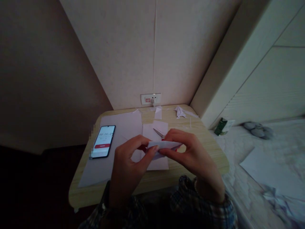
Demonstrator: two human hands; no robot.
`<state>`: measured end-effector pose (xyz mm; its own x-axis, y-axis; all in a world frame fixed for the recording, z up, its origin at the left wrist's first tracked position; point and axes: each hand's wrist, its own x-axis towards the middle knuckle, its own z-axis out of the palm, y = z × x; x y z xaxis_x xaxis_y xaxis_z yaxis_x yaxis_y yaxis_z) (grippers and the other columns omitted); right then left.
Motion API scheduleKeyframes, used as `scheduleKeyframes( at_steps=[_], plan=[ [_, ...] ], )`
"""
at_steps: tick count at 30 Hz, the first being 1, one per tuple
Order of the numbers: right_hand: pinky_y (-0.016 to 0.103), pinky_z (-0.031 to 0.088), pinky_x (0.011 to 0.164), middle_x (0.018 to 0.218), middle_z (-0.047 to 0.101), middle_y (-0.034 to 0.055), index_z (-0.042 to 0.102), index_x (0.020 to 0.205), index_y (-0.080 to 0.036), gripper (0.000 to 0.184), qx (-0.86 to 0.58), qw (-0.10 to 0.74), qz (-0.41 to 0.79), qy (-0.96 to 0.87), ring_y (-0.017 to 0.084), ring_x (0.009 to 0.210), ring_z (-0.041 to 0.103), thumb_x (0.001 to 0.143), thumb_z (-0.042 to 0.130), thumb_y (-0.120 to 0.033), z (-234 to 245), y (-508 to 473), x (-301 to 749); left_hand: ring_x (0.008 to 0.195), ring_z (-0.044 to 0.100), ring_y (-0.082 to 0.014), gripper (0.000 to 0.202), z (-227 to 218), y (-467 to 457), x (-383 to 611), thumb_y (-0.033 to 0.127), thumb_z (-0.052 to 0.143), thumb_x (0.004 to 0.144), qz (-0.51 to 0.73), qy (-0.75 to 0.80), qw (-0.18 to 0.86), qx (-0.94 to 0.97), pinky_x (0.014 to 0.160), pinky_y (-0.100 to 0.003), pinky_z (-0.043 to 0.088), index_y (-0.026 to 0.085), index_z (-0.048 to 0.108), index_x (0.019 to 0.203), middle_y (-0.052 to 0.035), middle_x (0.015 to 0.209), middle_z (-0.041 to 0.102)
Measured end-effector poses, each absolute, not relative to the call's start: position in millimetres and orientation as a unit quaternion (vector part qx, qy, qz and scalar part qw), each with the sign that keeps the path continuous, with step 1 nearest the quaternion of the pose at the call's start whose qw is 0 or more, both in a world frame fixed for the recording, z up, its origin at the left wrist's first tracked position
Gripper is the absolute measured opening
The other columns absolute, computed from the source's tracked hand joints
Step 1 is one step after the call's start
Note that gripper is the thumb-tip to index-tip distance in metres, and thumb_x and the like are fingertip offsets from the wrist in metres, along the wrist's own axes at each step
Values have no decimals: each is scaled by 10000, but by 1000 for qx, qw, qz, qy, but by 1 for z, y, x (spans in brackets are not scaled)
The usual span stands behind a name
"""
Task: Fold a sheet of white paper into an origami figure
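Note:
Both hands hold a small folded piece of white paper above a small wooden table. My left hand pinches its left end between thumb and fingers. My right hand grips its right end with curled fingers. Under the hands lie white paper sheets, and scissors with a red handle rest on them, partly hidden behind the fingers.
A phone with a lit timer screen lies at the table's left. A folded paper figure and scraps sit at the back edge near a wall socket. A bed at the right holds a paper sheet and a green packet.

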<state>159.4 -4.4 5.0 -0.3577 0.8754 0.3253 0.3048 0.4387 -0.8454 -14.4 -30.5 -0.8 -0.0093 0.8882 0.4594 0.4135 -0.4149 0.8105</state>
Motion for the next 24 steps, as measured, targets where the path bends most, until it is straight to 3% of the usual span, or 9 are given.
scheduleKeyframes(
  at_steps=[4,6,9,14,19,24],
  plan=[
    [279,462,656,744,637,-6,669,788,-216,240,-377,430,465,-675,161,716,591,804,737,-445,2,-2,161,589,591,-83,139,-6,-27,-13,126,691,781,570,485,287,598,569,-157,471,208,636,683,74,619,622],
    [294,488,712,809,668,-4,663,872,-228,300,-337,422,543,-643,173,772,618,749,779,-475,1,-1,163,587,593,-78,136,-8,-24,-12,118,691,785,619,470,328,537,547,-141,471,211,646,697,74,627,639],
    [289,483,713,773,660,-15,656,819,-225,257,-325,412,591,-613,157,743,611,752,789,-434,-1,0,163,596,598,-83,117,-11,-22,-10,137,699,792,663,446,388,459,544,-142,487,212,650,716,65,644,654],
    [235,388,528,658,579,-36,619,728,-201,183,-367,459,558,-586,110,598,510,796,739,-322,0,-1,158,572,590,-83,143,-7,-23,-15,155,751,748,601,456,457,472,523,-145,485,210,628,701,76,620,625],
    [230,359,501,626,535,-42,585,705,-191,175,-370,459,532,-607,101,575,473,815,692,-276,3,-1,159,581,608,-111,186,3,-24,-19,126,789,649,532,478,476,511,539,-184,495,198,617,645,65,610,629],
    [234,358,519,627,543,-40,599,689,-191,152,-392,442,476,-652,105,581,473,813,673,-238,8,-2,158,601,597,-113,186,6,-24,-18,146,778,656,504,519,430,540,535,-179,462,210,604,671,74,621,630]
  ],
)
